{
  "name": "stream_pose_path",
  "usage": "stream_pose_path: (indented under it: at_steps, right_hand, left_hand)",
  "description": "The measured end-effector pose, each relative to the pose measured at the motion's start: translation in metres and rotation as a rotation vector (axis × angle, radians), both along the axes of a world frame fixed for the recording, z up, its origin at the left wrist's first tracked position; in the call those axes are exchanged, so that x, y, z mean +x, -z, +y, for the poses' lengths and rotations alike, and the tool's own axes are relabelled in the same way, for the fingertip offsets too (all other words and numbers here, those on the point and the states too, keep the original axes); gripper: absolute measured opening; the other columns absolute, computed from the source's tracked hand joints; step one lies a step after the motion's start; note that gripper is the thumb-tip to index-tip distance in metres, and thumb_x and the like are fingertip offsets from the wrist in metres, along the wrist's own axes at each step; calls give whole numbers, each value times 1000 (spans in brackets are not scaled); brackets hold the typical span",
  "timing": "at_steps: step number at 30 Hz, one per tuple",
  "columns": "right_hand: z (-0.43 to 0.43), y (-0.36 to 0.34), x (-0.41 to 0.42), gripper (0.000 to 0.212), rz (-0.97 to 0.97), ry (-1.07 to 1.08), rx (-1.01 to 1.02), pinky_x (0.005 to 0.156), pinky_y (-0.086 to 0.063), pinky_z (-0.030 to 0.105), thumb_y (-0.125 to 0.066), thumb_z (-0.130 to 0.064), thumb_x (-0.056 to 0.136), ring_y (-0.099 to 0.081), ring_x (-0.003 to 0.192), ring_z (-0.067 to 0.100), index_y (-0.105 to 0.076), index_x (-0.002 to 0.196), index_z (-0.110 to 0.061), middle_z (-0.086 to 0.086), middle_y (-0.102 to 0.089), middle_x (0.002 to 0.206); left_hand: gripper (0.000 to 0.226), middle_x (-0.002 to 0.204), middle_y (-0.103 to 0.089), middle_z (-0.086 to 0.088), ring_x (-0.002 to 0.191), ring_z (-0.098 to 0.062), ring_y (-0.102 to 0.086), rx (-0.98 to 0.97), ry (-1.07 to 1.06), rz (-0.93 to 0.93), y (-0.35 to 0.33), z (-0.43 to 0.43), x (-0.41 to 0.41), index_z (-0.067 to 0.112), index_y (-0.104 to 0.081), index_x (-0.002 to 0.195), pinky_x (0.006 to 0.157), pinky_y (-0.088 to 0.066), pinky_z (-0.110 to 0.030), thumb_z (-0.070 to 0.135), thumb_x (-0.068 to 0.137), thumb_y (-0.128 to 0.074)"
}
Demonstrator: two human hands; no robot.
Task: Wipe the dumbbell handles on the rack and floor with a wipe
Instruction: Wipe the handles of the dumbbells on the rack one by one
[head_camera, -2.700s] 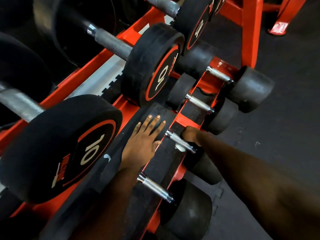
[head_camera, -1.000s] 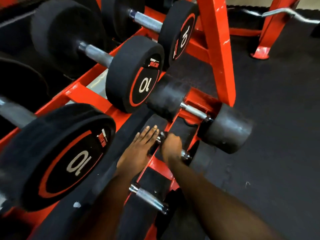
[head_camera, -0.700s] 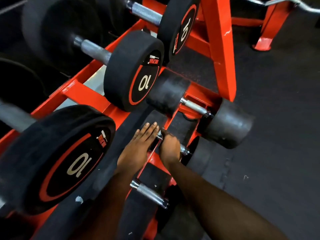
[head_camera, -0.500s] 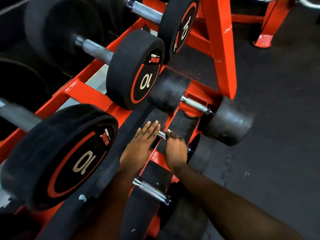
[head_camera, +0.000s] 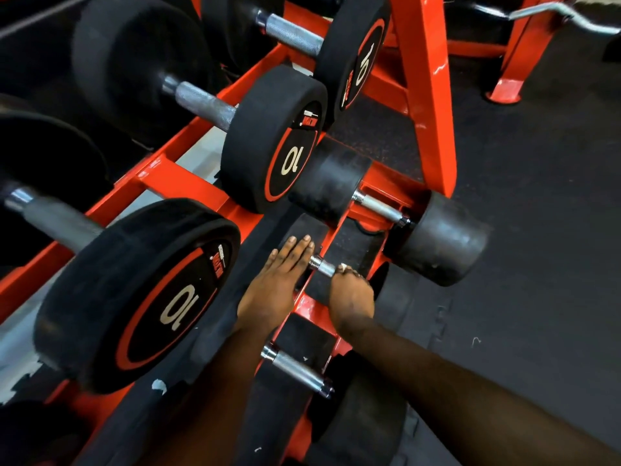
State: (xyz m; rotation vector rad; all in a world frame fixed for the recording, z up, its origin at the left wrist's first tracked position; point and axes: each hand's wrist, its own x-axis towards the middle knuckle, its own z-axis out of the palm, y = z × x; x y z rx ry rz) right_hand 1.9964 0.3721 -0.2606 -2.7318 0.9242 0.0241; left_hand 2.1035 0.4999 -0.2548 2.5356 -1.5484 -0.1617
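Note:
Small black dumbbells lie in a row on the lowest shelf of the red rack [head_camera: 188,183]. My right hand [head_camera: 353,297] curls round the metal handle of the middle dumbbell [head_camera: 324,266]; a sliver of white wipe [head_camera: 342,268] shows at its fingertips. My left hand [head_camera: 279,280] rests flat, fingers straight, on that dumbbell's left head. A bare handle [head_camera: 297,369] lies nearer me, and another handle [head_camera: 379,207] lies beyond.
Large dumbbells marked 10 [head_camera: 141,297] sit on the upper shelf, overhanging the lower row on the left. A red upright post [head_camera: 426,95] stands behind. Black rubber floor [head_camera: 537,230] spreads to the right, with a curl bar [head_camera: 571,15] at the top.
My right hand has slid a little right along the middle handle, uncovering its left end. My left hand has stayed on the dumbbell head.

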Motion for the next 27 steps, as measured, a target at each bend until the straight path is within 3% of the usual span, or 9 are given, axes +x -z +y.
stream_pose_path:
  at_steps: [4, 8, 10, 15, 19, 23, 27]
  right_hand:
    - [-12, -5, 6, 32, 28, -51, 71, 83, -52, 39, -43, 3, 90, -66, 101, 32, -58, 115, -11, 12, -67, 111]
    - [-27, -6, -15, 21, 245, -161, -120, 99, -34, 39, -50, -16, 91, -67, 96, 24, -67, 102, -19, 4, -71, 102]
    - [-36, -11, -12, 23, 316, -199, -163, 106, -27, 41, -49, -22, 92, -66, 100, 22, -68, 105, -22, 1, -70, 106]
    - [-72, 1, 30, 35, 406, -133, 189, 95, -51, 38, -55, -19, 89, -60, 117, 35, -63, 121, -6, 17, -61, 128]
    - [-75, 13, 36, 38, 376, -22, 275, 94, -52, 39, -60, -22, 87, -59, 118, 35, -62, 121, -5, 17, -61, 129]
    - [-69, 3, 61, 36, 178, 44, 420, 93, -50, 37, -61, -23, 87, -61, 114, 36, -63, 118, -5, 19, -63, 124]
    - [-48, 8, 57, 26, 43, 33, 391, 86, -53, 41, -58, -15, 84, -64, 105, 38, -68, 107, -10, 19, -69, 109]
  left_hand:
    - [95, 169, 9, 10, 154, -12, 16, -2, 3, -15, -1, 0, -1, 22, -2, 162, 126, 2, -37, -2, 81, -44]
    - [92, 169, 9, 9, 155, -14, 14, 4, 5, -25, -2, 0, -2, 22, 0, 162, 127, -2, -39, 2, 83, -43]
    - [92, 169, 11, 9, 154, -14, 15, 11, 7, -27, -2, 0, -2, 23, 3, 162, 127, -3, -39, 4, 84, -41]
    - [90, 168, 15, 9, 153, -13, 19, 30, -1, -45, -3, 0, -2, 24, 7, 161, 127, -1, -38, 6, 84, -36]
    - [93, 168, 14, 9, 154, -14, 17, 20, 5, -55, 0, -1, 0, 24, 6, 161, 127, -1, -38, 5, 83, -40]
    - [93, 169, 9, 10, 155, -13, 13, 7, -4, -50, 4, -1, 2, 25, 2, 162, 127, -6, -38, 6, 83, -43]
    - [90, 169, 6, 9, 155, -13, 11, 6, -10, -31, 1, -1, 1, 24, -2, 162, 127, -6, -39, 8, 82, -38]
